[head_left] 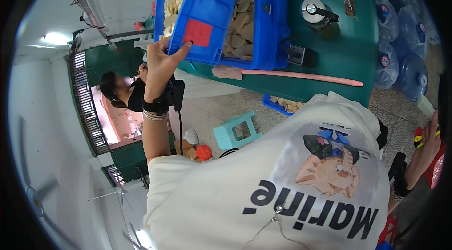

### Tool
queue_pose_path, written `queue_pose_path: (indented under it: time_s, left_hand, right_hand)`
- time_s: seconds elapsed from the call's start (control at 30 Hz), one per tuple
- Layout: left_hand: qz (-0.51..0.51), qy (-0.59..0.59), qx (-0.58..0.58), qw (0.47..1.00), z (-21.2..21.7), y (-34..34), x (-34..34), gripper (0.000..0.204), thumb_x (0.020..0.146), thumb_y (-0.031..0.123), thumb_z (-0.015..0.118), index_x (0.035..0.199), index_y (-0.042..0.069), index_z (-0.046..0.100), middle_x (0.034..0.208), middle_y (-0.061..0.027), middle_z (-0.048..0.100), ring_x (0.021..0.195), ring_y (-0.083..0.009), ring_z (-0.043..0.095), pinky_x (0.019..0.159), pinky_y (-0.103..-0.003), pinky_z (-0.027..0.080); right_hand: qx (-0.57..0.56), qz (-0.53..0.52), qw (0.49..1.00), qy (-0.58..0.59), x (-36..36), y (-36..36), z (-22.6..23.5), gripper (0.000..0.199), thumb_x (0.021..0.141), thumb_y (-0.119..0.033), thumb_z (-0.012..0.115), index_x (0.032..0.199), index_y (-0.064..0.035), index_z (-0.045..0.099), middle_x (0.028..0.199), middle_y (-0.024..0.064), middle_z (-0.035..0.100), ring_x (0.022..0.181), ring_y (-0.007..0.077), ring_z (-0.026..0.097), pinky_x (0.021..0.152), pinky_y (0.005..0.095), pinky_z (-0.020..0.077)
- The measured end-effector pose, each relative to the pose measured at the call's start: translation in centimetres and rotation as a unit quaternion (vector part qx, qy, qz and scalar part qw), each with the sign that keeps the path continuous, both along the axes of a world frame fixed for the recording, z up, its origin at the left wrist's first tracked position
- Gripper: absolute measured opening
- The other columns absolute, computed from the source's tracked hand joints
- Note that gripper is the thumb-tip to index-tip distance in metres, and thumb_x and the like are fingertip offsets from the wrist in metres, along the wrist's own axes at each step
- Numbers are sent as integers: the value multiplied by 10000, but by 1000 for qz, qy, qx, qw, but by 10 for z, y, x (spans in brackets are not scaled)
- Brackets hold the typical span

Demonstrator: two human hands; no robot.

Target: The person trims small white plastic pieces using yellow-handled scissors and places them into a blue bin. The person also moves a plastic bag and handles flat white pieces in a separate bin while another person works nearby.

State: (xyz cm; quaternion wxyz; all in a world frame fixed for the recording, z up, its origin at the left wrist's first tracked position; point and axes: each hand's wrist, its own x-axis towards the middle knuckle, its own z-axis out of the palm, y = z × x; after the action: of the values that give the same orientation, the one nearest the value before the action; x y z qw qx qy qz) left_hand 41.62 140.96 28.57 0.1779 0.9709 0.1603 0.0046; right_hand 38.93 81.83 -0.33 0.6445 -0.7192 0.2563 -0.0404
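While closed, left grip [162, 59] (on bin [218, 14])

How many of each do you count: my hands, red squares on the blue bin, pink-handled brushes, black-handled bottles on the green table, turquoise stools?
Your left hand and right hand: 2
Red square on blue bin: 1
Pink-handled brush: 1
Black-handled bottle on green table: 1
Turquoise stool: 1
Total: 6

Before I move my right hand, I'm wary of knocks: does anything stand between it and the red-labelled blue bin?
Yes: in this view, the pink-handled brush lies along the edge of the green table and another blue bin stands beyond it, both between your right hand and the red-labelled blue bin.
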Motion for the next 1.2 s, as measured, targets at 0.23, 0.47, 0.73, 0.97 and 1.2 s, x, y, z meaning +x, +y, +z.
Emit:
queue_pose_path:
  time_s: [0.23, 0.47, 0.73, 0.97, 1.2]
  left_hand:
    - [4, 24, 41, 999, 7, 2, 4, 212, 789, 151, 730, 786, -55, 679, 607, 36, 565, 555, -27, 428, 501, -223, 347]
    - [35, 50, 59, 996, 8, -7, 7, 204, 801, 138, 719, 850, -59, 695, 638, 34, 592, 562, -22, 453, 510, -216, 367]
    - [-65, 12, 85, 994, -52, -22, -18, 166, 790, 124, 702, 830, -35, 674, 559, -84, 572, 492, -79, 445, 466, -286, 372]
    - [-94, -56, 112, 988, -93, -27, -37, 209, 775, 170, 710, 866, -13, 666, 754, -161, 614, 668, -285, 597, 606, -358, 453]
    - [-156, -40, -36, 986, -69, 2, -49, 363, 878, 347, 621, 850, -12, 665, 793, -178, 608, 745, -328, 590, 683, -411, 467]
  right_hand:
    - [34, -68, 997, 7, 8, 55, 59, 191, 926, -167, 617, 878, 0, 537, 668, -3, 458, 551, 77, 387, 501, 239, 301]
    - [79, -48, 996, -9, 18, 82, 87, 201, 922, -127, 610, 792, -47, 479, 623, -35, 342, 525, 58, 285, 480, 252, 222]
    - [76, -86, 993, 15, 1, 49, 52, 120, 935, -142, 596, 940, -22, 587, 679, -4, 475, 581, 66, 432, 521, 241, 328]
    - [73, -70, 995, 11, 24, 45, 33, 189, 923, -248, 644, 960, -67, 610, 681, -81, 354, 579, 2, 282, 504, 223, 198]
    - [79, 10, 997, 1, 51, 70, 78, 234, 916, -242, 646, 1052, -52, 630, 765, -16, 475, 652, 55, 409, 567, 230, 315]
